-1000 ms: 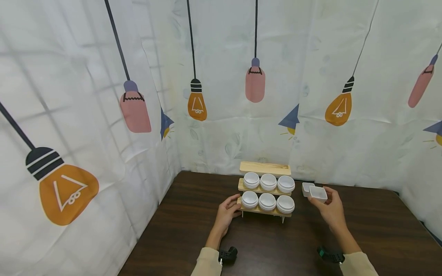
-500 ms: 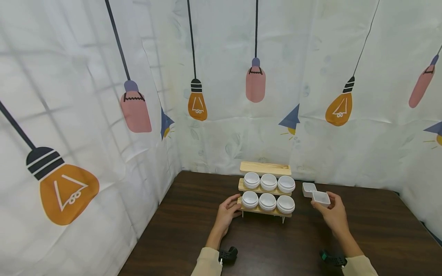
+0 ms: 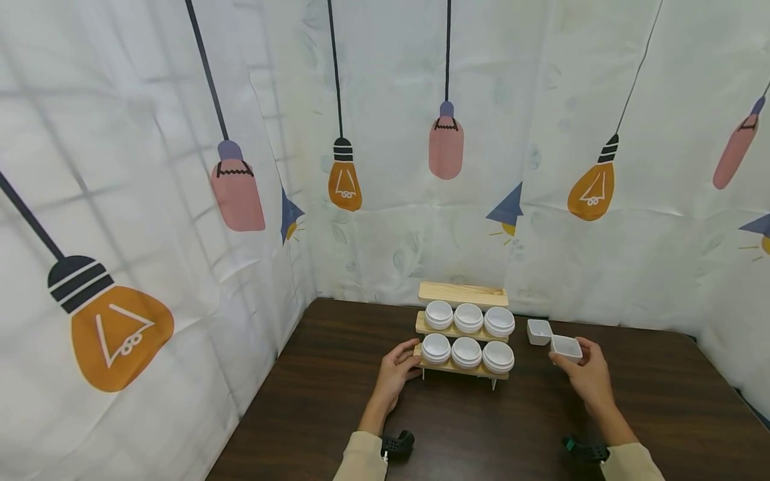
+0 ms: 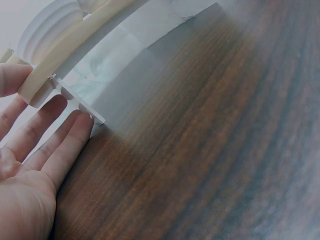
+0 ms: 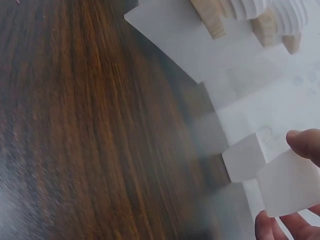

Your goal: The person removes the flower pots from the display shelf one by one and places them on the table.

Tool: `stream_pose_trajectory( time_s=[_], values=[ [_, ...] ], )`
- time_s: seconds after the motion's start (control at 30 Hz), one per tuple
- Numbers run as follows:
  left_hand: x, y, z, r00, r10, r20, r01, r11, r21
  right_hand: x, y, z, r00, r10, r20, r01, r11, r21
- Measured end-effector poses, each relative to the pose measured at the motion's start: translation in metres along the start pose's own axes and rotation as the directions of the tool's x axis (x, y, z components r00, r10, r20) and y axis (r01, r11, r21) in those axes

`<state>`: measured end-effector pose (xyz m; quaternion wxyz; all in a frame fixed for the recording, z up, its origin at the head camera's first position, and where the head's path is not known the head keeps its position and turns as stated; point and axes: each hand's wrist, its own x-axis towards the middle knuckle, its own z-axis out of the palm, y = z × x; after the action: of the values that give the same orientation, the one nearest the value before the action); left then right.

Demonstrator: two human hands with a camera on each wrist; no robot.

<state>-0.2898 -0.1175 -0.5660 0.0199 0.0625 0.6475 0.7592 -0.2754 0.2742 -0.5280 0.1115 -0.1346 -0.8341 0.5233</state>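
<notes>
A tiered wooden rack (image 3: 496, 374) holds two rows of white round bowls (image 3: 466, 351). At the lower tier's left end, the left hand (image 3: 392, 378) grips the rack; in the left wrist view its thumb lies on the wood (image 4: 50, 67) and fingertips touch the white leg (image 4: 80, 100). Right of the rack, the right hand (image 3: 588, 379) pinches a white square dish (image 3: 567, 349) between thumb and fingers. A second square dish (image 3: 539, 331) stands just behind and left of it. In the right wrist view the held dish (image 5: 289, 184) overlaps the other dish (image 5: 245, 159).
The rack's top tier (image 3: 462, 292) is a bare wooden strip near the patterned curtain (image 3: 373, 254) behind the dark wooden table (image 3: 301, 401). Another curtain side stands along the table's left edge.
The right hand has moved right and slightly toward the front with its square dish, uncovering more of the other dish. The left hand and rack have stayed in place.
</notes>
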Motion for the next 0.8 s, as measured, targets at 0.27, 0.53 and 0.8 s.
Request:
stream_pose_trajectory(
  time_s=[0.27,0.53,0.8],
  values=[
    [0.000,0.000,-0.001,1.000,-0.003,0.002,0.003,1.000,-0.005,0.011,0.004,-0.006,1.000,0.023,0.021,-0.022,0.999,-0.042],
    [-0.001,0.000,0.000,1.000,0.002,0.002,-0.002,1.000,0.000,0.022,0.012,-0.010,0.999,0.033,0.030,-0.031,0.998,-0.050],
    [0.000,-0.001,0.000,1.000,-0.004,-0.001,0.004,1.000,-0.007,0.031,0.016,-0.012,0.998,0.051,0.038,-0.049,0.997,-0.060]
  ],
)
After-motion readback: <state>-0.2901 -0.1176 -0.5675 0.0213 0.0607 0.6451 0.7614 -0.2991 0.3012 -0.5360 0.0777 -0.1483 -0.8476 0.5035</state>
